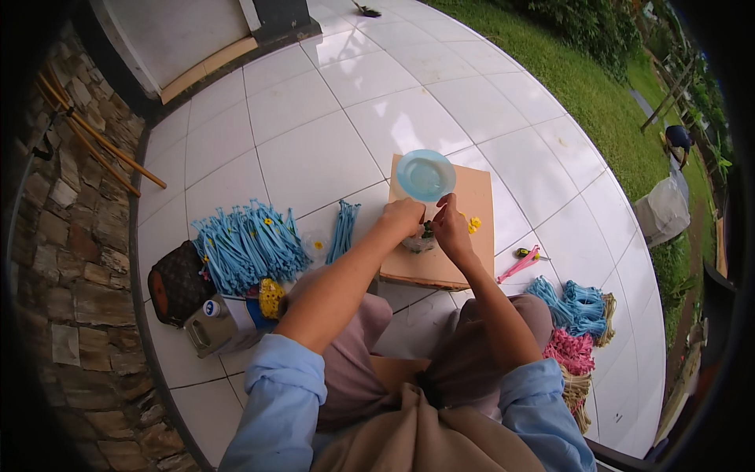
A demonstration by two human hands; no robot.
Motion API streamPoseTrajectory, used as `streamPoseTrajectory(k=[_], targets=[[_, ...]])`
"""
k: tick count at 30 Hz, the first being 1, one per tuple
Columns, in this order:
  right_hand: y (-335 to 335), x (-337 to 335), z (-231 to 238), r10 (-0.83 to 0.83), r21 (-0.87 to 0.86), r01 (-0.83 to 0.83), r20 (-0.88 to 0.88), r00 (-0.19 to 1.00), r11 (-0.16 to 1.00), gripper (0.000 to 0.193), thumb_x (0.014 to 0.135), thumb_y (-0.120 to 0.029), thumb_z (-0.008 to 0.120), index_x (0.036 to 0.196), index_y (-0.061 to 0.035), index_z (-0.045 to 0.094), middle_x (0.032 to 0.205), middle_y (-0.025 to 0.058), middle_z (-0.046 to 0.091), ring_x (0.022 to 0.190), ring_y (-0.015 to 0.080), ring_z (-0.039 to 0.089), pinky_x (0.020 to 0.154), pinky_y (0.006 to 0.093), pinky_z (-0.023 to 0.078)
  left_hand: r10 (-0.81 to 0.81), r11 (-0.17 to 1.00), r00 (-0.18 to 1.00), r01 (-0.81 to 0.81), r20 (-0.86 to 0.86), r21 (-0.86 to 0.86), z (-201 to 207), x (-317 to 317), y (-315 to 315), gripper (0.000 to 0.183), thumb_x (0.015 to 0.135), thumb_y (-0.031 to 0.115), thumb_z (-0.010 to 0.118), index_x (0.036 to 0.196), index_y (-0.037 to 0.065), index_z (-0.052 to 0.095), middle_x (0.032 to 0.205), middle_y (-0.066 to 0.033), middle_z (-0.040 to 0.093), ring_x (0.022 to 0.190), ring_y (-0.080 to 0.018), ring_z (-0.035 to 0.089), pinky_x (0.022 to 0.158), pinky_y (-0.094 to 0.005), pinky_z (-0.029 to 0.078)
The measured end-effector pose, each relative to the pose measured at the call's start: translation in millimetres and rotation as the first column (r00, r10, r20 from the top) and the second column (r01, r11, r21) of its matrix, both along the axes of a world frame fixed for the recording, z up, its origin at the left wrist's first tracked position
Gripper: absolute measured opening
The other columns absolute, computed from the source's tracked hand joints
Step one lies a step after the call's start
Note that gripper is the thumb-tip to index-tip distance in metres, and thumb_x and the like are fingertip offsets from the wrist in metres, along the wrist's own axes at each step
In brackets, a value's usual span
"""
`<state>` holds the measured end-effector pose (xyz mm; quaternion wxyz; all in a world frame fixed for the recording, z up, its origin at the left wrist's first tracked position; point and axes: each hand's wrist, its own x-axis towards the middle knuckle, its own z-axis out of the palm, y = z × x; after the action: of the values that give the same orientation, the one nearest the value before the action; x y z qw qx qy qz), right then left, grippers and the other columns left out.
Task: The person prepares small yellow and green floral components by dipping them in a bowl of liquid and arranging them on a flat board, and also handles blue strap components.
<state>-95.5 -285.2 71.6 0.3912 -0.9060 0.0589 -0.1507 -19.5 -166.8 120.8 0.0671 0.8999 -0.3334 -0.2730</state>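
Observation:
My left hand point(405, 216) and my right hand point(450, 230) are close together over a cardboard box point(393, 271). The left hand's fingers are curled inward; what they hold is hidden. On the right hand, thumb and fingers are drawn together in a pinch, on something too small to make out. Just below both hands is a clear, see-through item point(418, 242) with dark green bits by it, partly covered. Beyond the hands stands a light blue bowl point(425, 177). Small yellow pieces point(473, 225) lie right of my right hand.
Left are a heap of blue strands point(252, 248), a blue bundle point(343, 230), a clear cup point(316, 245), a brown bag point(177, 291), a metal can point(216, 324). Right are a screwdriver point(528, 253), pink strands point(519, 266), blue bundles point(570, 303), pink bundles point(570, 350).

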Motion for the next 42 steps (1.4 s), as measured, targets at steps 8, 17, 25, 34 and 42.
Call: streamPoseTrajectory(k=[8, 17, 25, 34, 42], targets=[[-35.6, -10.1, 46.4, -0.139, 0.284, 0.130, 0.012, 0.990, 0.950, 0.037, 0.073, 0.003, 0.062, 0.099, -0.0012, 0.035, 0.072, 0.0143, 0.059, 0.066, 0.0233, 0.063, 0.057, 0.0326, 0.050, -0.025, 1.000, 0.967, 0.022, 0.254, 0.016, -6.3, -15.1, -5.7, 0.021, 0.073, 0.016, 0.067, 0.093, 0.013, 0.061, 0.096, -0.0112, 0.059, 0.091, -0.0280, 0.061, 0.077, -0.0373, 0.049], [-56.4, -37.0, 5.4, -0.055, -0.124, 0.036, -0.152, 0.987, 0.992, 0.033, 0.073, 0.004, 0.055, 0.099, 0.0012, 0.034, 0.073, 0.0247, 0.058, 0.071, 0.0425, 0.058, 0.063, 0.0452, 0.046, -0.078, 0.952, 0.989, 0.112, 0.127, -0.284, 22.5, -36.2, -26.6, 0.021, 0.076, 0.020, 0.064, 0.093, 0.010, 0.056, 0.100, -0.0114, 0.052, 0.095, -0.0279, 0.056, 0.080, -0.0384, 0.047], [-29.4, -27.8, 38.7, -0.074, 0.319, 0.145, -0.224, 0.972, 0.937, 0.043, 0.081, -0.012, 0.061, 0.112, -0.0022, 0.033, 0.080, 0.0204, 0.061, 0.062, 0.0258, 0.063, 0.050, 0.0347, 0.048, 0.157, 0.946, 0.933, -0.048, 0.325, -0.321, -1.0, -20.1, -2.2, 0.055, 0.074, 0.024, 0.069, 0.116, 0.011, 0.037, 0.106, -0.0208, 0.044, 0.091, -0.0398, 0.054, 0.079, -0.0445, 0.048], [62.8, 35.6, 74.6, 0.115, 0.445, -0.171, 0.150, 0.982, 0.879, 0.054, 0.077, 0.001, 0.058, 0.122, -0.0015, 0.028, 0.102, 0.0187, 0.057, 0.081, 0.0238, 0.060, 0.064, 0.0311, 0.052, 0.317, 0.855, 0.937, -0.349, -0.145, -0.385, 42.9, 21.3, 93.2, 0.080, 0.073, 0.012, 0.070, 0.131, 0.014, 0.016, 0.118, -0.0289, 0.039, 0.090, -0.0377, 0.057, 0.079, -0.0410, 0.049], [208.6, 129.9, -44.6, 0.105, 0.635, -0.108, 0.042, 0.994, 0.765, 0.052, 0.074, 0.009, 0.049, 0.121, -0.0032, 0.030, 0.122, 0.0170, 0.046, 0.105, 0.0265, 0.052, 0.082, 0.0336, 0.047, 0.778, 0.235, 0.623, -0.405, -0.079, -0.884, -120.6, 64.7, 218.9, 0.064, 0.071, -0.005, 0.065, 0.123, 0.010, 0.032, 0.122, -0.0160, 0.041, 0.108, -0.0243, 0.048, 0.079, -0.0312, 0.047]])
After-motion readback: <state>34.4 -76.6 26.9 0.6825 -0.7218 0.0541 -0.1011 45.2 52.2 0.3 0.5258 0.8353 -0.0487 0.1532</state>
